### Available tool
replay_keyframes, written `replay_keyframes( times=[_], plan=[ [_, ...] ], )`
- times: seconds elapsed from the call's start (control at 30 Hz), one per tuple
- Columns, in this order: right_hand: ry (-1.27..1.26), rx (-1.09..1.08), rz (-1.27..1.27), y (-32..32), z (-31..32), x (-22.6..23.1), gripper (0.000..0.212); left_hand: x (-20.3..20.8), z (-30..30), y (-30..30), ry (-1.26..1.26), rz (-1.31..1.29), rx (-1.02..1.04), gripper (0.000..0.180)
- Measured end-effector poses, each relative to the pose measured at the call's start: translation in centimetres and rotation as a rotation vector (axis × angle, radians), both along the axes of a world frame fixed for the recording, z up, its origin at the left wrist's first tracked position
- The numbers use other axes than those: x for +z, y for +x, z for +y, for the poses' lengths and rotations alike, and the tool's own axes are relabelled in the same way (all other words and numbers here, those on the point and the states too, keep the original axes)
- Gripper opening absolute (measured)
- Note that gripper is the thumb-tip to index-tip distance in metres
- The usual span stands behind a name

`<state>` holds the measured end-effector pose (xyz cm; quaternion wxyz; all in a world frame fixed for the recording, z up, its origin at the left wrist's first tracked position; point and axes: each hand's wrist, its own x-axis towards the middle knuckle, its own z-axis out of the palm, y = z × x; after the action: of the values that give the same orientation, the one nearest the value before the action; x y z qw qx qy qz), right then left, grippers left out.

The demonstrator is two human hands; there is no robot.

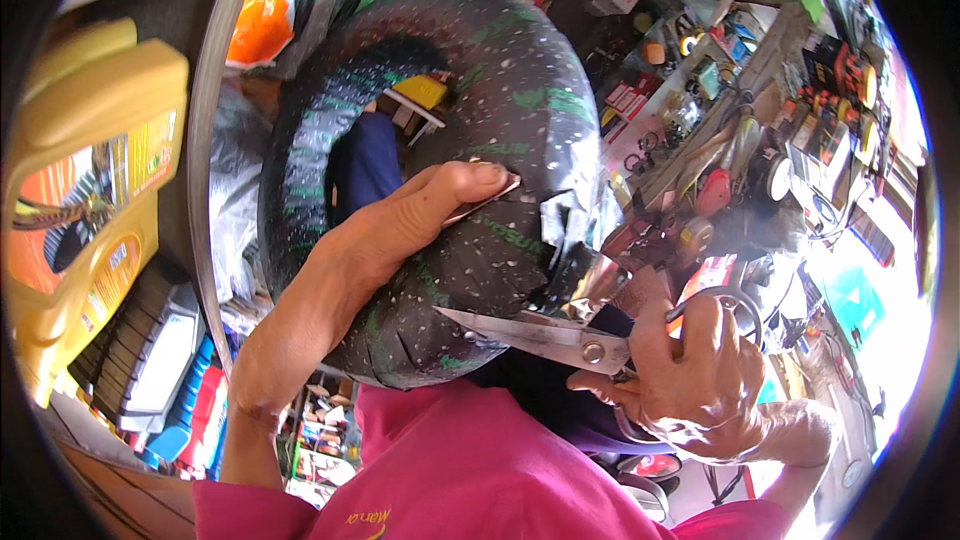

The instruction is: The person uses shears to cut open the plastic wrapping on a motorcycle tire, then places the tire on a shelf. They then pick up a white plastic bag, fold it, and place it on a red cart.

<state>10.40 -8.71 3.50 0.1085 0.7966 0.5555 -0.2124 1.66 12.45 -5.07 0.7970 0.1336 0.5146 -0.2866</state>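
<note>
A tyre (520, 70) wrapped in black plastic with green print and white specks stands before my chest. My left hand (385, 225) is closed on its near side, with the thumb on top beside a pale-edged flap; the other fingers are mostly hidden. At the lower right, my right hand (700, 370) holds a pair of scissors (560, 338) by the dark handles. Their metal blades point left, in front of the tyre's lower right side; I cannot tell whether they touch it. Near the blades, the wrap has a ragged torn edge (548, 265).
Yellow oil jugs (95, 200) stand at the left, behind a curved grey edge (205, 110). An orange bag (262, 15) lies at the upper left. On the right, a cluttered bench (770, 70) carries tools, small boxes and loose parts.
</note>
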Motion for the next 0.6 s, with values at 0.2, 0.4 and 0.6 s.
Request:
replay_keyframes(
  times=[0.2,0.4,0.6],
  plan=[
    [0.022,-0.232,-0.013,-1.5,0.1,2.3,0.071,-1.3,-1.5,0.9,0.067,-0.176,0.156,0.042],
    [0.011,-0.644,0.085,-4.2,0.5,3.0,0.07,-1.5,-2.2,2.4,0.217,-0.258,0.179,0.04],
    [0.005,-0.906,0.314,-6.2,0.4,4.3,0.069,-1.1,-2.1,3.1,0.268,-0.32,0.258,0.043]
  ],
)
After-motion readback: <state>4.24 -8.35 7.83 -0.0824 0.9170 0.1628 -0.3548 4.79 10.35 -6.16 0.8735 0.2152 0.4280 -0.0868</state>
